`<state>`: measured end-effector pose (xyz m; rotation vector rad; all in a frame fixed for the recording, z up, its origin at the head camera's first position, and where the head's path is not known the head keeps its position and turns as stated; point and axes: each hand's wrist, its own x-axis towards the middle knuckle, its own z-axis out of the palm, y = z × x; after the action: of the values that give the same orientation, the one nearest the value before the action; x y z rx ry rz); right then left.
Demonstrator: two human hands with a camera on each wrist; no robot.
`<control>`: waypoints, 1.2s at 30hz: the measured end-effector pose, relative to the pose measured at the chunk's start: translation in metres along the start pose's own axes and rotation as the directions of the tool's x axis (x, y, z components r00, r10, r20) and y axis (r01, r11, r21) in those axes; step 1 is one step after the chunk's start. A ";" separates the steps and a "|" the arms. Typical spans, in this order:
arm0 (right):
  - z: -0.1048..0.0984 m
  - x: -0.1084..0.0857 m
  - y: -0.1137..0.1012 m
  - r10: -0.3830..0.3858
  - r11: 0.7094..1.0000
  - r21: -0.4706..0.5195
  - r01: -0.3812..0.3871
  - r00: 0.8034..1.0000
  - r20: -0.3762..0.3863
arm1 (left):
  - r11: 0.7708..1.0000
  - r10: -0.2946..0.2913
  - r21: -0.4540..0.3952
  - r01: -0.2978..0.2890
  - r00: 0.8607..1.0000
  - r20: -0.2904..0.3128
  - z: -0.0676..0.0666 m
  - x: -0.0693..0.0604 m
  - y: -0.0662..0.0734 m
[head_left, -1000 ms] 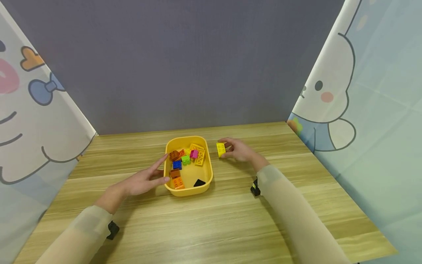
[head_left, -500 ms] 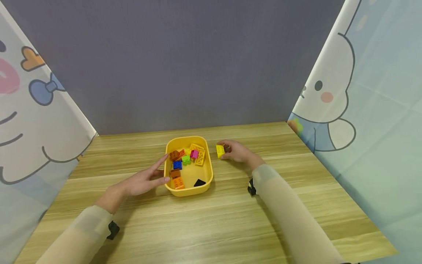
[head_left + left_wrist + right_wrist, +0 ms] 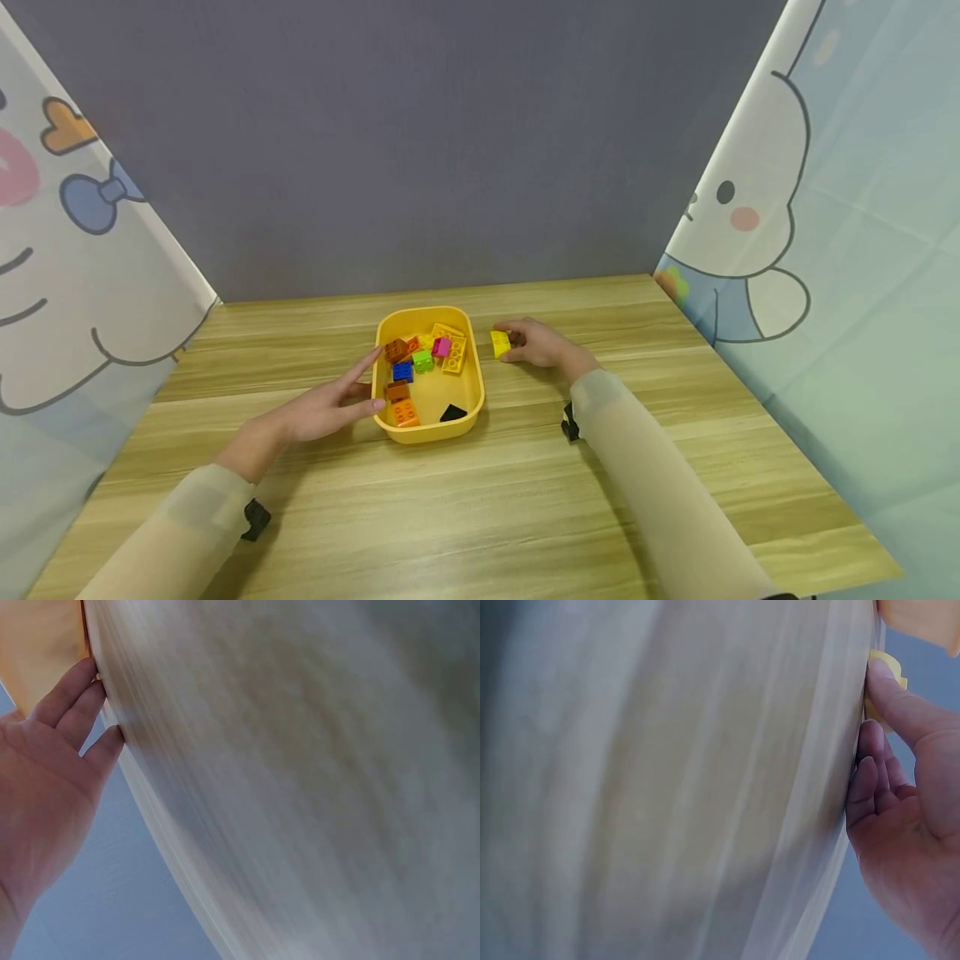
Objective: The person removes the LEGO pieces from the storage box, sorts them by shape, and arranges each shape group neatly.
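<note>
A yellow building brick (image 3: pixel 500 344) with studs is on the table just right of the yellow tub (image 3: pixel 480 400). My right hand (image 3: pixel 543 345) pinches that brick between thumb and fingers. In the right wrist view the thumb lies against the brick (image 3: pixel 891 666), and the other fingers rest low at the tabletop. On the tub's left side my left hand (image 3: pixel 315 412) touches the rim with spread index finger and thumb. The left wrist view shows its other fingers reaching down to the table beside the tub (image 3: pixel 45 645).
Inside the tub lie several bricks, among them a blue brick (image 3: pixel 402 372), a green brick (image 3: pixel 423 360), a pink brick (image 3: pixel 441 347), an orange brick (image 3: pixel 406 412) and a black piece (image 3: pixel 452 412). A grey panel (image 3: pixel 435 150) stands behind the wooden table (image 3: pixel 420 517).
My right hand has shifted slightly left with the yellow brick, whose studded face appears tilted differently now. The left hand and tub stay in place; the view shifts a little.
</note>
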<state>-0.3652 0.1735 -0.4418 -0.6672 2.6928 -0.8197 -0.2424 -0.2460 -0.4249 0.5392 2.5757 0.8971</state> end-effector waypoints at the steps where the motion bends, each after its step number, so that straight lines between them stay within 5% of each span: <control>1: 0.000 0.000 0.000 0.002 1.000 0.003 -0.002 1.000 0.003 | 1.000 0.001 -0.002 -0.001 1.000 0.000 0.000 0.000 0.000; 28: -0.002 0.000 0.001 -0.020 1.000 -0.001 0.020 1.000 0.004 | 1.000 0.000 -0.004 0.000 1.000 -0.001 0.001 -0.001 -0.002; 36: -0.006 -0.007 0.006 -0.012 0.992 0.127 0.014 1.000 -0.019 | 1.000 -0.011 -0.001 0.011 1.000 -0.011 0.001 0.000 -0.002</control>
<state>-0.3631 0.1840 -0.4393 -0.6517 2.6280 -0.9955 -0.2419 -0.2469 -0.4273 0.5214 2.5853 0.8999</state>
